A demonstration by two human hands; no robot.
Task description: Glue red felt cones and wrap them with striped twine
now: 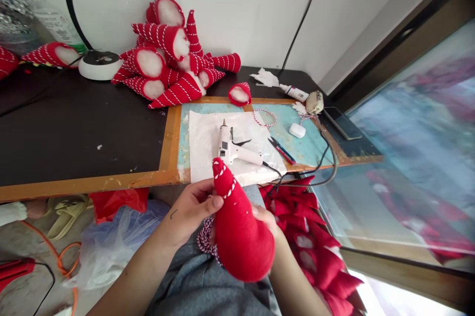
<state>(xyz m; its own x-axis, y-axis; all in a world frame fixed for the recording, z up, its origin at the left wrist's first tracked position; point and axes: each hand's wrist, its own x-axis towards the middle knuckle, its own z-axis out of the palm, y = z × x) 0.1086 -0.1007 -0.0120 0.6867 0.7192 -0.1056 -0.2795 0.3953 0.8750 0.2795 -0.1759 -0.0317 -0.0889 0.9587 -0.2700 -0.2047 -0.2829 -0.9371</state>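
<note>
Over the lap (181, 281), the red cone (241, 241) is pinched by the left hand (187, 212) and clasped by the partly curled right hand (267, 218), with cord (230, 189) wound around its tip only and the wide part bare.

Forearms (137, 261) angled forward, converging; left hand (189, 212) gripping, thumb (213, 204) extended; right hand (267, 221) gripping, partly hidden.

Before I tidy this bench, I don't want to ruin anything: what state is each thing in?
Red felt cone: held, stuffed, cord only near tip
Glue gun: lying flat
Piled cones: stuffing mostly showing
Squeeze bottle: on its side
Earbud case: shut
Phone: flat, screen dark
Snips: blades seemingly apart
</note>
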